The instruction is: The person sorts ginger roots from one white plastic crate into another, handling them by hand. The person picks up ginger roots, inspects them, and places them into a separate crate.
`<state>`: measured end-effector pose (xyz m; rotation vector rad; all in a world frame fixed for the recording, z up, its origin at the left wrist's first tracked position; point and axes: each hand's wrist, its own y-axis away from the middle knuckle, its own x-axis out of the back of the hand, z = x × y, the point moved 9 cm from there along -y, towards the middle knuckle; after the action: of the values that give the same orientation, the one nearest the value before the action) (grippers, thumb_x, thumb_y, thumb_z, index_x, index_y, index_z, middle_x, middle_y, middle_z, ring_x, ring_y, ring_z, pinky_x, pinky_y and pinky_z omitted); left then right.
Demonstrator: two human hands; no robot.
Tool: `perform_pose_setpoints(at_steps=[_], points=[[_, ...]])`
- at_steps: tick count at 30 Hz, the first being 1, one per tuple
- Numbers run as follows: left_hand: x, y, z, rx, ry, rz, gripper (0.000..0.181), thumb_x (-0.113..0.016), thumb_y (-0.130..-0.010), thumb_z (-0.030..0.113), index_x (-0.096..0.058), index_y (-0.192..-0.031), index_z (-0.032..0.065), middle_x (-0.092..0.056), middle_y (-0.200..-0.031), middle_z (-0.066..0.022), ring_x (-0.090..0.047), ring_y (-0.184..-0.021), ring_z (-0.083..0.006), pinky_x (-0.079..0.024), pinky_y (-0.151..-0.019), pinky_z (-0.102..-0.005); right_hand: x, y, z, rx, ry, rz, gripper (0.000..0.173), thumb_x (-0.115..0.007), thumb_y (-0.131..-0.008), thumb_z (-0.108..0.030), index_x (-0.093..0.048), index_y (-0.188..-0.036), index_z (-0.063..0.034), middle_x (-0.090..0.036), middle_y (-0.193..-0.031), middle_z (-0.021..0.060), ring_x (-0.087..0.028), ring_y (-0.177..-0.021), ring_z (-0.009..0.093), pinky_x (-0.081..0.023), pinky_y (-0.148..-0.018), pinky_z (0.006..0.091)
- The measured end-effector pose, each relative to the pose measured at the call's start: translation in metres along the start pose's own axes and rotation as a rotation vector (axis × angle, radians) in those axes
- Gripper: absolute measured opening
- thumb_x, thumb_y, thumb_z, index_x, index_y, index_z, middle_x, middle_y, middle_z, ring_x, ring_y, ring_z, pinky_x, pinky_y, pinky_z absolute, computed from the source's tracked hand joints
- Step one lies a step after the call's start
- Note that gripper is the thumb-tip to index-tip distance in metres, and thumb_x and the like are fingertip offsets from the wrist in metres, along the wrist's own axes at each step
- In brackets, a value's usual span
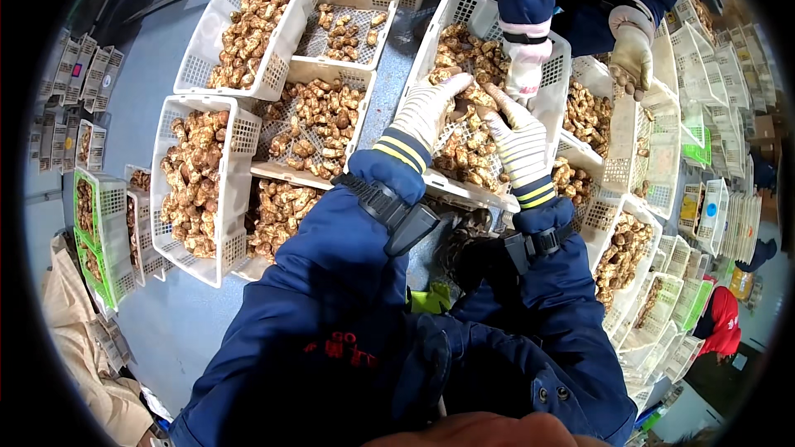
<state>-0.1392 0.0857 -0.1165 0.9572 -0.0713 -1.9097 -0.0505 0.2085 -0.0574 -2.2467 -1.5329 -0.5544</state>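
Pale brown mushrooms, matsutake-like in look, fill the white perforated plastic crate (562, 74) in front of me. My left hand (423, 113), in a white striped knit glove, is over the crate's left side. Across from it, my right hand (520, 139) wears a matching glove. One stout mushroom (477, 95) is between the two hands, with the fingers of both closed on its ends. More mushrooms (467, 152) lie below my hands on the crate's mesh floor. A co-worker's gloved hand (526, 68) reaches into the same crate from the far side, its fingertips partly hidden.
Left of me are a deep crate of mushrooms (231, 198), another behind it (197, 68), and shallower crates (366, 90). To the right, more crates (658, 155) crowd together. A second gloved hand (632, 53) of a person hangs above them. Blue floor (186, 316) shows at lower left.
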Motion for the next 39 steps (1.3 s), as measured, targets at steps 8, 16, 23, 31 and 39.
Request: perform_pose_setpoints(at_steps=[8,16,23,31,39], points=[[-0.004,0.0,0.003,-0.038,0.022,-0.04,0.029,-0.071,-0.084,0.01,-0.061,-0.111,0.0083,-0.064,-0.096,-0.0041,-0.06,-0.084,-0.016,-0.052,-0.073,-0.0359,-0.009,0.001,0.013,-0.245,-0.257,-0.058,0.052,-0.072,-0.089,-0.033,-0.06,-0.13,-0.0038,-0.067,-0.118,0.017,-0.061,-0.11,0.022,-0.047,-0.095,0.0325],[-0.003,-0.005,-0.002,-0.035,0.057,-0.046,0.03,-0.072,-0.087,0.01,-0.059,-0.114,0.0074,-0.066,-0.1,-0.0055,-0.064,-0.088,-0.016,-0.056,-0.077,-0.0367,0.001,0.001,-0.003,-0.008,0.062,-0.014,0.05,-0.07,-0.092,-0.028,-0.058,-0.135,-0.0071,-0.069,-0.097,0.003,-0.055,-0.079,0.005,-0.048,-0.074,0.0214],[-0.012,-0.001,0.004,-0.039,0.078,-0.108,0.035,-0.07,-0.088,0.007,-0.057,-0.12,0.0048,-0.065,-0.111,-0.0096,-0.064,-0.099,-0.0205,-0.055,-0.084,-0.0378,-0.011,0.001,0.019,-0.27,-0.494,-0.053,0.05,-0.07,-0.092,-0.023,-0.056,-0.135,-0.0034,-0.066,-0.095,0.0012,-0.055,-0.077,0.005,-0.048,-0.069,0.0189],[-0.009,0.001,-0.002,0.035,-0.002,-0.077,0.032,-0.074,-0.085,0.01,-0.061,-0.114,0.0066,-0.067,-0.098,-0.0055,-0.066,-0.09,-0.0167,-0.057,-0.076,-0.0323,0.003,0.002,-0.011,0.021,0.071,0.024,0.043,-0.073,-0.088,-0.017,-0.063,-0.128,-0.0039,-0.07,-0.105,0.0039,-0.061,-0.088,0.009,-0.05,-0.079,0.0234],[-0.017,0.008,0.008,0.013,0.046,-0.068,0.035,-0.07,-0.086,0.004,-0.056,-0.118,0.0071,-0.065,-0.101,-0.007,-0.064,-0.093,-0.0188,-0.058,-0.081,-0.04,-0.001,-0.005,0.01,-0.004,-0.301,0.067,0.047,-0.071,-0.091,-0.019,-0.058,-0.132,-0.0023,-0.068,-0.106,0.0045,-0.061,-0.087,0.007,-0.051,-0.077,0.0212]])
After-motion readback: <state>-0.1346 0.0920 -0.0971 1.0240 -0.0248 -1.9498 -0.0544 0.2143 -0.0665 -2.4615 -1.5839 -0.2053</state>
